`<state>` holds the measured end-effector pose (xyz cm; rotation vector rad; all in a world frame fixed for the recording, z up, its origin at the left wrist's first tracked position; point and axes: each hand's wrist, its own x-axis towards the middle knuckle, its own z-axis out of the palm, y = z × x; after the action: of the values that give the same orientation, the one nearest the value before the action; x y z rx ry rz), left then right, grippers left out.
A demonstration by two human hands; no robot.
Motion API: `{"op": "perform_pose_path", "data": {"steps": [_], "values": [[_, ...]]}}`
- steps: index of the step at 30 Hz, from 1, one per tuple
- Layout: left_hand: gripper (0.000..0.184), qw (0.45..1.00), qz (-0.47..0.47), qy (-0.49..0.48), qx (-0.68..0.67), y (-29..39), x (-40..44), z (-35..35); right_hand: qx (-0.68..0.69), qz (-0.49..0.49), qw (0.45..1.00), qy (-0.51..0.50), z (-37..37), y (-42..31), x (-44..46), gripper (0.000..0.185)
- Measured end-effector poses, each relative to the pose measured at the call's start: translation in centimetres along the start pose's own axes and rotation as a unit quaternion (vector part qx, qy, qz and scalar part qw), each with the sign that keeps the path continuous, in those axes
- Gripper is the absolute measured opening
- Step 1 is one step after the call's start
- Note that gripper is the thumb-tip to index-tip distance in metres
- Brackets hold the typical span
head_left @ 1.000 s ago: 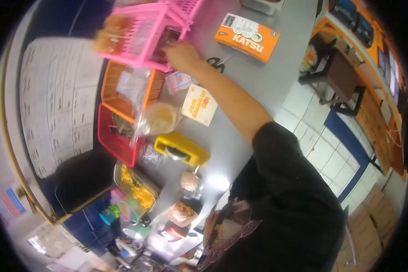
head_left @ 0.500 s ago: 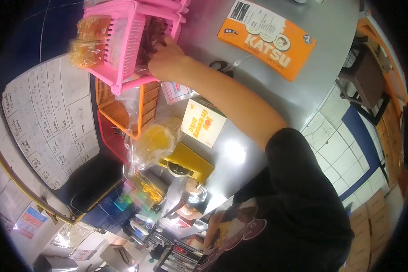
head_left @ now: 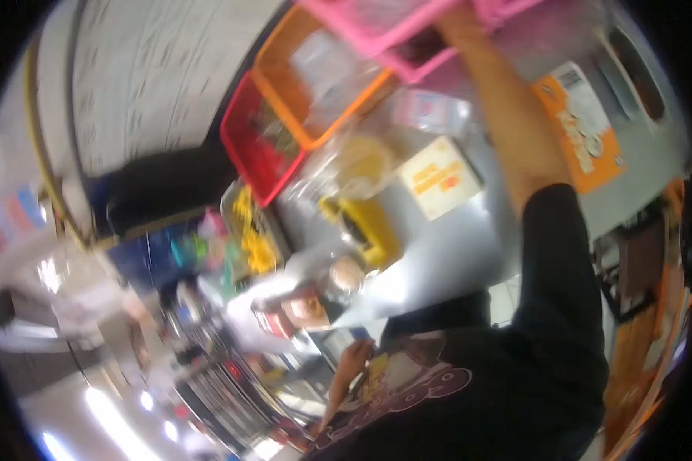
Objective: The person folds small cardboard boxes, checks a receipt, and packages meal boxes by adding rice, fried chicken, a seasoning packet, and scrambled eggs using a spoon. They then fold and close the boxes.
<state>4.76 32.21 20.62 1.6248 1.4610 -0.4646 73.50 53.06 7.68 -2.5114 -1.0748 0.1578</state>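
Note:
My right hand (head_left: 452,23) reaches into a pink plastic basket (head_left: 384,34) at the top edge of the view. Its fingers are smeared and partly hidden among dark brown contents (head_left: 423,46), so I cannot tell what they grip. Below the basket lies a clear packet (head_left: 430,110) with a printed label. Beside my right forearm sits a white square box (head_left: 440,178) with yellow-orange lettering. My left hand (head_left: 354,358) is low, close to the front of my dark printed shirt; blur hides its finger pose, and no held thing can be made out.
An orange basket (head_left: 281,84) with plastic bags and a red basket (head_left: 246,150) stand along the wall. A yellow holder (head_left: 377,238) and a tray of yellow pieces (head_left: 254,234) are nearer. Orange printed sheets (head_left: 588,146) lie on the metal table (head_left: 469,253).
The view has swung, so the pink basket and my right hand now sit higher and further right. More of the red and orange baskets shows. My left hand has come into clearer view.

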Motion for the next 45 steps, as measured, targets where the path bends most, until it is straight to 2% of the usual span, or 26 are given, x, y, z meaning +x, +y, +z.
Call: {"op": "perform_pose_path", "data": {"steps": [2, 3, 4, 5, 7, 8, 9, 10, 12, 13, 14, 16, 17, 18, 19, 20, 21, 23, 24, 26, 30, 33, 35, 39, 41, 45], "values": [[0.032, 0.992, -0.08, 0.036, -0.088, 2.3, -1.4, 0.3, -0.059, -0.026, 0.998, -0.014, 0.3, 0.5, -0.3, 0.024], [0.033, 0.995, -0.067, 0.05, -0.046, 1.0, -1.4, 0.5, -0.09, -0.04, 0.995, -0.018, 0.3, 0.9, -0.5, 0.024], [0.035, 0.994, -0.061, 0.055, -0.068, -0.2, -1.7, 0.8, -0.123, -0.05, 0.991, -0.022, 0.2, 1.3, -0.7, 0.025], [0.036, 0.997, 0.025, 0.065, -0.014, -2.8, -1.6, 1.5, -0.157, -0.058, 0.986, -0.022, 0.0, 1.7, -1.0, 0.025], [0.036, 0.997, -0.065, 0.031, -0.026, -0.7, -2.3, 0.2, -0.236, -0.072, 0.969, -0.007, -1.0, 2.3, -2.2, 0.027], [0.036, 0.995, -0.07, 0.043, -0.052, -1.5, -2.3, 0.2, -0.26, -0.085, 0.961, 0.024, -1.7, 2.6, -3.5, 0.027], [0.036, 0.999, 0.006, 0.047, -0.001, -2.5, -2.3, 0.1, -0.238, -0.093, 0.952, 0.166, -1.7, 2.7, -5.5, 0.03], [0.035, 0.994, 0.082, 0.051, 0.053, -3.4, -2.1, -0.4, -0.22, -0.181, 0.927, 0.243, -3.4, 2.2, -8.4, 0.034], [0.035, 0.994, 0.089, 0.054, 0.032, -2.8, -2.9, -3.2, -0.056, -0.118, 0.961, 0.245, -4.2, 3.7, -12.7, 0.037], [0.035, 0.993, 0.099, 0.053, 0.03, -2.2, -3.1, -4.8, 0.02, -0.093, 0.95, 0.299, -5.9, -0.3, -17.6, 0.039], [0.033, 0.994, 0.094, 0.058, -0.016, -2.0, -3.1, -6.2, 0.196, -0.044, 0.952, 0.231, -9.5, -8.6, -23.8, 0.041], [0.032, 0.987, 0.111, 0.041, -0.111, -2.0, -3.1, -9.4, 0.374, -0.093, 0.912, 0.139, -7.7, -11.9, -32.4, 0.038], [0.032, 0.975, 0.121, 0.019, -0.183, -2.4, -2.9, -10.7, 0.408, -0.093, 0.908, 0.003, -7.7, -15.6, -37.7, 0.036], [0.032, 0.972, 0.134, 0.008, -0.193, -2.8, -2.8, -11.3, 0.47, -0.042, 0.874, -0.112, -7.0, -20.1, -42.4, 0.035], [0.032, 0.911, 0.177, -0.003, -0.373, -3.0, -2.7, -11.5, 0.48, -0.04, 0.856, -0.188, -6.2, -24.1, -46.3, 0.033], [0.034, 0.816, 0.212, -0.014, -0.537, -3.5, -2.4, -11.9, 0.537, 0.005, 0.809, -0.241, -6.0, -29.0, -49.5, 0.031], [0.034, 0.811, 0.221, -0.024, -0.541, -4.5, -1.9, -12.5, 0.555, 0.019, 0.78, -0.288, -5.6, -32.7, -51.8, 0.029], [0.037, 0.785, 0.237, -0.035, -0.572, -7.0, -1.7, -13.7, 0.518, -0.002, 0.785, -0.34, -5.2, -37.7, -54.8, 0.029], [0.037, 0.783, 0.24, -0.035, -0.573, -8.3, -1.8, -14.3, 0.516, -0.005, 0.787, -0.339, -5.0, -39.0, -55.7, 0.029], [0.038, 0.817, 0.188, -0.009, -0.545, -10.5, -1.9, -15.6, 0.463, -0.021, 0.82, -0.337, -4.4, -41.1, -57.1, 0.033], [0.037, 0.827, 0.15, -0.031, -0.541, -12.6, -2.6, -17.5, 0.428, -0.035, 0.859, -0.279, -3.7, -43.6, -58.8, 0.033], [0.032, 0.813, 0.154, -0.013, -0.562, -13.3, -2.0, -17.9, 0.417, -0.047, 0.863, -0.281, -3.8, -44.7, -58.5, 0.031], [0.031, 0.751, 0.118, -0.05, -0.648, -13.2, -1.7, -18.5, 0.374, -0.088, 0.882, -0.272, -4.0, -45.0, -58.0, 0.027], [0.028, 0.741, 0.099, -0.026, -0.664, -13.3, -0.1, -18.2, 0.413, -0.059, 0.849, -0.325, -3.5, -45.5, -56.9, 0.021], [0.028, 0.709, 0.113, 0.05, -0.694, -13.4, 0.7, -17.2, 0.463, -0.002, 0.812, -0.354, -3.4, -46.6, -56.5, 0.019], [0.023, 0.75, 0.108, 0.08, -0.648, -12.8, 0.7, -18.2, 0.456, -0.032, 0.821, -0.343, -2.8, -46.6, -54.8, 0.021]]}}
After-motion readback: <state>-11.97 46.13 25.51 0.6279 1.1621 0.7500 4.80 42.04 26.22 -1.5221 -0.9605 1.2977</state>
